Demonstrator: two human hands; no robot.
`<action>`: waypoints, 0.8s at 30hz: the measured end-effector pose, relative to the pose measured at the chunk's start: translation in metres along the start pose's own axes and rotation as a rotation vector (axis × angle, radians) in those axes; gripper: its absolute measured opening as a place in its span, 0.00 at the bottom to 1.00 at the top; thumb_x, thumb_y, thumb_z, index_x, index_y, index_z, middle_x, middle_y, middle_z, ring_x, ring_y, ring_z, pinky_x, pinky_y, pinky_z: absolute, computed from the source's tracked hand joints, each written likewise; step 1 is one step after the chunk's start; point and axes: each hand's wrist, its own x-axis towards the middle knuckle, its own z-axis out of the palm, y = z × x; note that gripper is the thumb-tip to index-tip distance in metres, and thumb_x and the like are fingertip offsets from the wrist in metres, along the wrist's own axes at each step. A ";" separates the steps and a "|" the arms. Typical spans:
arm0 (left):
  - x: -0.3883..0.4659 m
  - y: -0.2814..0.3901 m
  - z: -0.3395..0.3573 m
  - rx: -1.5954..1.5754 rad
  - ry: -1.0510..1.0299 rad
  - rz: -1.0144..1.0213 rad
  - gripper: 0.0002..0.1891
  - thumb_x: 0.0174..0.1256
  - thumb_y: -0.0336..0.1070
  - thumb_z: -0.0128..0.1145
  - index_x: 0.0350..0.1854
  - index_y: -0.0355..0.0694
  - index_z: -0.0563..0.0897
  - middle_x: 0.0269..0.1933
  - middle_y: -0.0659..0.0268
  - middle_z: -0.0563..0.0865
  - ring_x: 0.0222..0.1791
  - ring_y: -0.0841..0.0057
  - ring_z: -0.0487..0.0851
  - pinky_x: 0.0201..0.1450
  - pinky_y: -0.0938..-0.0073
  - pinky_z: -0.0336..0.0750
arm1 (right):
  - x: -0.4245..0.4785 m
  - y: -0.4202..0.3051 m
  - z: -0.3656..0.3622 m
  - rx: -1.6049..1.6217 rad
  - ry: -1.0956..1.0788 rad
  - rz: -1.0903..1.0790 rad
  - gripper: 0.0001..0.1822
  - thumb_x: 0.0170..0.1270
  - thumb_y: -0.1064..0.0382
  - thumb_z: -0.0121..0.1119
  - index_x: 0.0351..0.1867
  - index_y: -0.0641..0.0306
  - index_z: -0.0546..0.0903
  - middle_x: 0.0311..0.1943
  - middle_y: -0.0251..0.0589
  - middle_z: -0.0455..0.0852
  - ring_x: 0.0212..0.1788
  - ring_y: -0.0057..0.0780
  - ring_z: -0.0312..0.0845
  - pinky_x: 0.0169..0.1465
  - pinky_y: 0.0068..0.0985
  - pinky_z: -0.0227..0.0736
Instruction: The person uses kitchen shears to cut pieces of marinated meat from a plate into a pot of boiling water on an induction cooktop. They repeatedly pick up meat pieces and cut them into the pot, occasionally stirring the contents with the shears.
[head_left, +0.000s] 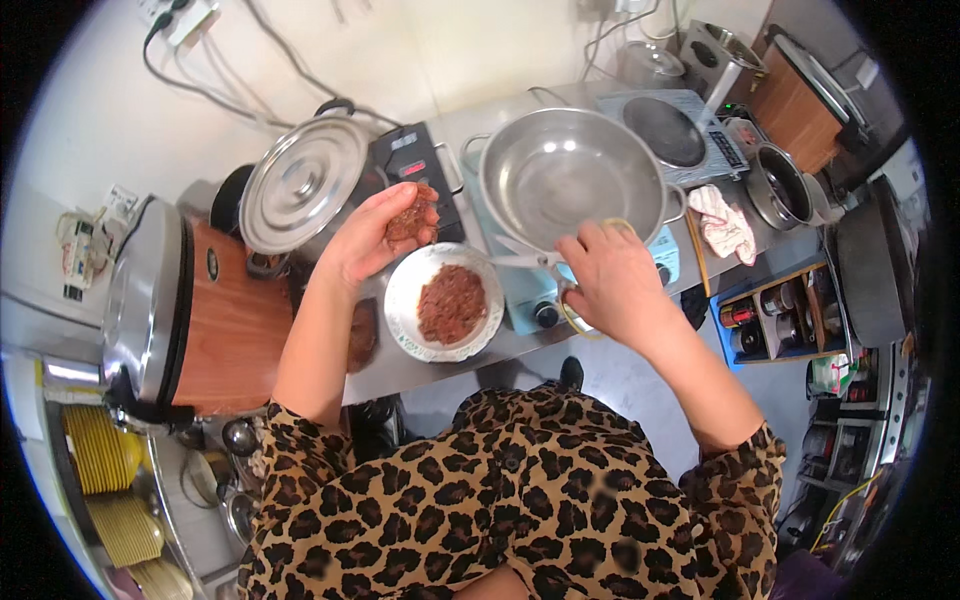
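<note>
My left hand (382, 229) holds a clump of dark reddish-brown minced food (410, 216), cupped in the fingers above a white bowl. The bowl (403, 319) has a patterned rim and holds more of the reddish mince (451, 303). In my right hand (611, 277) is a pair of scissors (525, 255), whose blades point left towards the bowl; the handles have yellow loops. Behind the scissors, a wide steel pot (570, 172) with two side handles sits on a light-blue cooker. Its inside shows bare, shiny metal.
A lidded steel pot (304, 187) and a large wood-look cooker (229, 319) stand at left. To the right are a round hotplate (664, 132), a crumpled cloth (722, 223), chopsticks (697, 255) and a small pot (780, 187). Shelves hold yellow plates (101, 450) at lower left.
</note>
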 end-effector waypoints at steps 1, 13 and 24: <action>0.012 0.003 0.011 0.011 -0.009 -0.001 0.15 0.72 0.46 0.52 0.47 0.38 0.79 0.37 0.66 0.83 0.35 0.76 0.81 0.40 0.78 0.77 | 0.005 0.013 -0.007 -0.006 0.040 -0.017 0.25 0.43 0.61 0.69 0.47 0.60 0.77 0.38 0.43 0.75 0.44 0.41 0.77 0.48 0.35 0.72; 0.138 0.001 0.084 0.163 -0.091 -0.057 0.17 0.70 0.46 0.56 0.53 0.41 0.78 0.35 0.69 0.81 0.30 0.80 0.78 0.24 0.87 0.65 | 0.026 0.155 0.028 -0.152 -0.077 0.042 0.04 0.50 0.66 0.61 0.29 0.57 0.82 0.35 0.42 0.82 0.41 0.40 0.82 0.41 0.32 0.76; 0.193 -0.016 0.105 1.158 0.096 -0.034 0.12 0.63 0.41 0.59 0.41 0.38 0.85 0.29 0.67 0.85 0.26 0.82 0.80 0.29 0.79 0.75 | 0.050 0.176 0.015 -0.148 0.092 -0.114 0.13 0.42 0.63 0.67 0.31 0.60 0.79 0.35 0.40 0.78 0.43 0.37 0.77 0.41 0.31 0.72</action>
